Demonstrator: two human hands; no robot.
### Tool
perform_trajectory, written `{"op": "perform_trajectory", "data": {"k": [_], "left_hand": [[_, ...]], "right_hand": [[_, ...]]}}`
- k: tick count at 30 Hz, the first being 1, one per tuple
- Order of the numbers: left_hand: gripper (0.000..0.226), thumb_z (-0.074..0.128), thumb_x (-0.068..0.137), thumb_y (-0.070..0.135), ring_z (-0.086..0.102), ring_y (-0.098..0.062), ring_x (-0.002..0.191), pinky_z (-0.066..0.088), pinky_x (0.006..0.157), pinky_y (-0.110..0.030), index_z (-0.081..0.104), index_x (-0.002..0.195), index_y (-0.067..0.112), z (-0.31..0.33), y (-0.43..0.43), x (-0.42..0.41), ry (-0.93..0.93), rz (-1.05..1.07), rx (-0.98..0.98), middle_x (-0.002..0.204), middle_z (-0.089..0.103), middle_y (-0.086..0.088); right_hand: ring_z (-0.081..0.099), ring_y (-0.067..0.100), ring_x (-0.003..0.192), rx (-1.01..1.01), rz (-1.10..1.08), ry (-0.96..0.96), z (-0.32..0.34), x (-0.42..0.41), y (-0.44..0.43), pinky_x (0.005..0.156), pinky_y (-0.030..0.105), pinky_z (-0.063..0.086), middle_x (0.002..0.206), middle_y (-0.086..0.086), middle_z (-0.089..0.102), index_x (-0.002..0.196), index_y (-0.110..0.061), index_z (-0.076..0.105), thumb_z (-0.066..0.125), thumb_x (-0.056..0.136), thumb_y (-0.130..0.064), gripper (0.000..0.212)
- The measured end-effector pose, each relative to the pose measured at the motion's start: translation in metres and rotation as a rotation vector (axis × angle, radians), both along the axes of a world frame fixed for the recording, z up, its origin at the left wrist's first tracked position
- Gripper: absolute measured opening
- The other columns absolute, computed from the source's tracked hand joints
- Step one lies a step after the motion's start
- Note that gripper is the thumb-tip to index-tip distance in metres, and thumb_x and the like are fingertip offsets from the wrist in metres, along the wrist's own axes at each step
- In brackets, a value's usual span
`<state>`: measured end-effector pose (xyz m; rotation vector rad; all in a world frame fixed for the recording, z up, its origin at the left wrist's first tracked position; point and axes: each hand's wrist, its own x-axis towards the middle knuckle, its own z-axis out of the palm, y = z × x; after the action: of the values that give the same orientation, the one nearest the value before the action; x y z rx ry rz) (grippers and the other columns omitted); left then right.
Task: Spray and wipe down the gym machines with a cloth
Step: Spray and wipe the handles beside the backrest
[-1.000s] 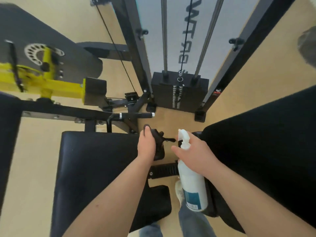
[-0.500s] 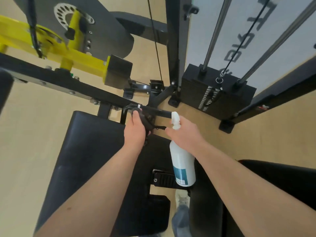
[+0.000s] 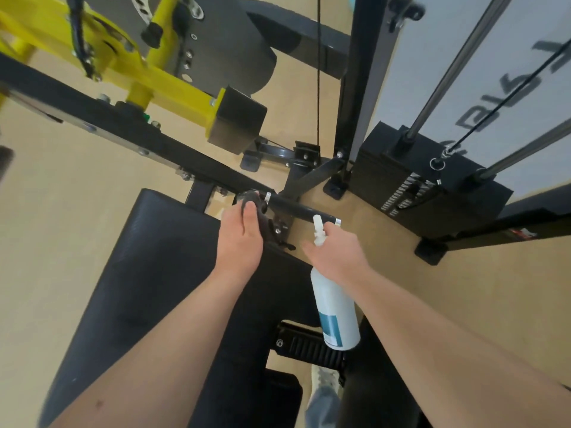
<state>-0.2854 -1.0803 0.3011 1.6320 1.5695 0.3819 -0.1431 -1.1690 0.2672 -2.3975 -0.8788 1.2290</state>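
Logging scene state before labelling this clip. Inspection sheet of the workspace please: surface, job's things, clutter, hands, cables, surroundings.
Surface: black padded seat of the gym machine, under the left forearm; can't tell if it is wet.
Job's things: dark crumpled cloth against the black tubular handle; white plastic spray bottle with a blue label, nozzle close to that handle.
Clutter: nothing seen.
Hands: left hand grips the cloth; right hand holds the bottle by its neck.
Cables: thin black cable running straight to the frame; another clipped above the black weight stack.
Surroundings: tan floor, yellow lever arm, a shoe below.
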Motion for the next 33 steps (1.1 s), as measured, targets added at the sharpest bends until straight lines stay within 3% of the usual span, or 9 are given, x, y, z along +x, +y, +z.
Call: {"op": "perform_trajectory", "data": {"k": [5,8,10,13,16,20,23,28,33], "left_hand": [[0.041,0.036,0.108,0.040,0.044,0.014,0.115,0.037,0.088,0.000,0.053,0.143,0.029,-0.015,0.014,0.007,0.116,-0.281,0.157,0.136,0.044,0.004],[0.052,0.029,0.107,0.048,0.022,-0.021,0.152,0.027,0.123,-0.040,0.037,0.156,0.035,-0.036,0.028,0.020,0.528,-0.624,0.370,0.162,0.028,-0.005],[0.056,0.022,0.107,0.051,0.000,-0.032,0.158,0.007,0.127,-0.055,0.016,0.162,0.038,-0.049,0.037,0.030,0.790,-0.847,0.343,0.171,0.011,-0.008],[0.066,0.030,0.107,0.052,-0.007,-0.033,0.158,-0.006,0.125,-0.060,0.000,0.163,0.035,-0.066,0.051,0.036,0.908,-1.020,0.303,0.171,0.005,-0.009],[0.082,0.051,0.103,0.041,0.012,-0.035,0.155,-0.001,0.125,-0.056,-0.004,0.163,0.030,-0.074,0.062,0.040,0.978,-1.163,0.373,0.165,0.017,-0.013],[0.071,0.066,0.097,0.033,0.051,-0.031,0.128,0.042,0.105,-0.043,0.025,0.155,0.031,-0.082,0.071,0.066,1.060,-1.197,0.443,0.139,0.050,-0.010],[0.039,0.065,0.094,0.028,0.063,-0.031,0.106,0.045,0.079,-0.041,0.047,0.127,0.019,-0.092,0.055,0.109,1.031,-1.240,0.342,0.116,0.060,-0.008],[0.017,0.059,0.098,0.025,0.062,-0.025,0.085,0.043,0.067,-0.037,0.052,0.112,0.018,-0.133,0.010,0.157,0.927,-1.314,0.228,0.099,0.060,-0.004],[0.030,0.065,0.097,0.030,0.056,-0.020,0.080,0.039,0.067,-0.033,0.050,0.121,0.020,-0.126,0.029,0.133,0.803,-1.360,0.360,0.097,0.054,-0.002]], "right_hand": [[0.066,0.019,0.085,-0.062,-0.008,0.005,-0.008,0.020,-0.005,0.079,0.031,0.058,0.077,-0.007,0.052,0.087,-0.020,0.053,0.056,0.098,-0.045,0.028],[0.065,0.019,0.084,-0.061,-0.023,0.001,-0.019,0.026,-0.001,0.080,0.034,0.060,0.080,-0.007,0.055,0.090,-0.022,0.054,0.055,0.095,-0.051,0.030],[0.065,0.017,0.081,-0.044,-0.031,0.005,-0.026,0.027,0.003,0.077,0.033,0.059,0.082,-0.004,0.058,0.088,-0.023,0.054,0.055,0.094,-0.050,0.028],[0.063,0.016,0.076,-0.027,-0.079,0.023,-0.032,0.032,0.010,0.068,0.026,0.054,0.082,-0.006,0.058,0.089,-0.025,0.053,0.057,0.095,-0.048,0.024],[0.064,0.017,0.077,-0.014,-0.182,0.099,-0.039,0.042,0.012,0.072,0.029,0.059,0.083,-0.007,0.060,0.094,-0.025,0.057,0.059,0.095,-0.047,0.022],[0.064,0.017,0.079,-0.027,-0.197,0.113,-0.051,0.051,0.015,0.075,0.030,0.059,0.085,-0.006,0.061,0.095,-0.024,0.059,0.061,0.095,-0.046,0.022],[0.064,0.016,0.082,-0.049,-0.242,0.148,-0.058,0.061,0.012,0.075,0.033,0.056,0.086,-0.003,0.062,0.096,-0.021,0.059,0.062,0.094,-0.040,0.020],[0.059,0.012,0.077,-0.110,-0.342,0.108,-0.058,0.092,0.005,0.062,0.029,0.047,0.085,-0.003,0.059,0.088,-0.024,0.053,0.063,0.092,-0.037,0.017],[0.056,0.010,0.075,-0.076,-0.356,0.095,-0.056,0.099,0.011,0.059,0.026,0.041,0.083,-0.004,0.056,0.083,-0.026,0.048,0.064,0.092,-0.034,0.020]]}}
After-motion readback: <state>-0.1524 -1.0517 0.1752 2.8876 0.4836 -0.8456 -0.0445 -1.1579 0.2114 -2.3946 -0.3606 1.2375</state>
